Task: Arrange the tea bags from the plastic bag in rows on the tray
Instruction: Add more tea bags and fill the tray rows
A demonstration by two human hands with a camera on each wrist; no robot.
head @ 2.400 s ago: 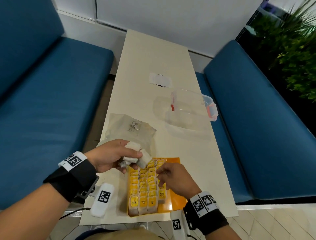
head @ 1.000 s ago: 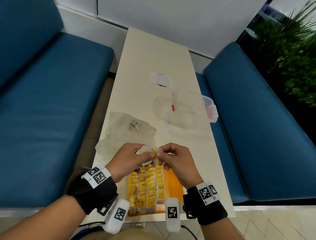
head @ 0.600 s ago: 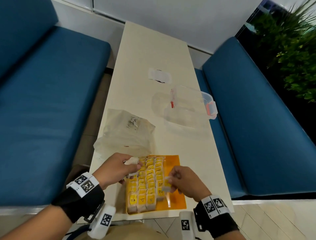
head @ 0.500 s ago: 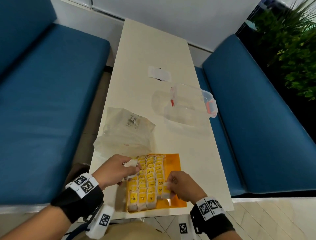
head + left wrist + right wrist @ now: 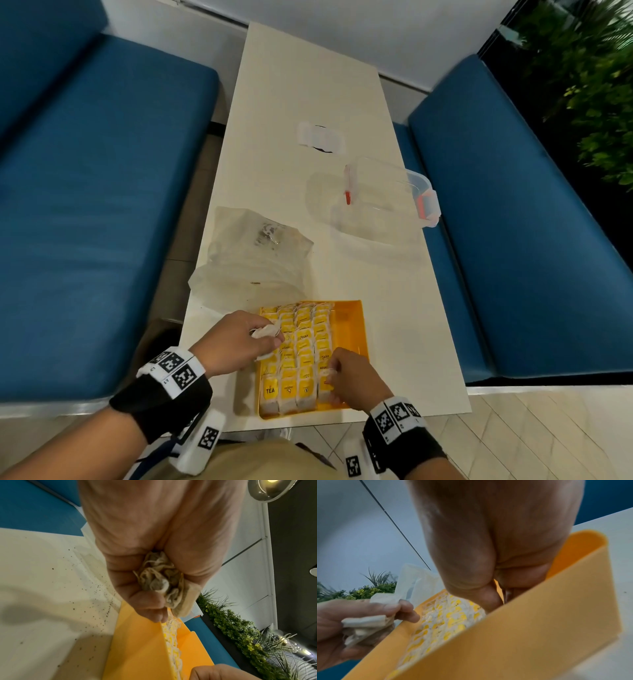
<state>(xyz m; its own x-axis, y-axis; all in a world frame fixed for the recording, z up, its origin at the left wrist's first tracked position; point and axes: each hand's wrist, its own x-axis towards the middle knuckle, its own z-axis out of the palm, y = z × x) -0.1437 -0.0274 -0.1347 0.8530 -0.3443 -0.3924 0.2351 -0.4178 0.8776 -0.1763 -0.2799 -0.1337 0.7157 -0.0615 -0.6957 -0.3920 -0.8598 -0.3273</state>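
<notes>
An orange tray [image 5: 354, 329] lies at the table's near edge, with several rows of yellow-tagged tea bags [image 5: 301, 349] filling its left part. My left hand [image 5: 270, 337] hovers over the tray's left edge and grips a small bundle of tea bags [image 5: 265, 331]; the left wrist view shows the bundle [image 5: 161, 580] with its tangled strings. My right hand [image 5: 330, 375] pinches one tea bag [image 5: 325, 385] down at the near end of the rightmost row. In the right wrist view the tray wall [image 5: 522, 628] hides that bag. The crumpled plastic bag [image 5: 253, 260] lies just beyond the tray.
A clear plastic box with red clips [image 5: 387, 202] stands to the right beyond the tray, and a small white packet [image 5: 320, 138] lies farther back. Blue benches [image 5: 102, 205] flank the narrow table. Tea dust speckles the tabletop [image 5: 51, 588] left of the tray.
My right hand took one tea bag from the left hand's bundle and brought it down to the near end of the rightmost row. The left hand drew back to the tray's left edge.
</notes>
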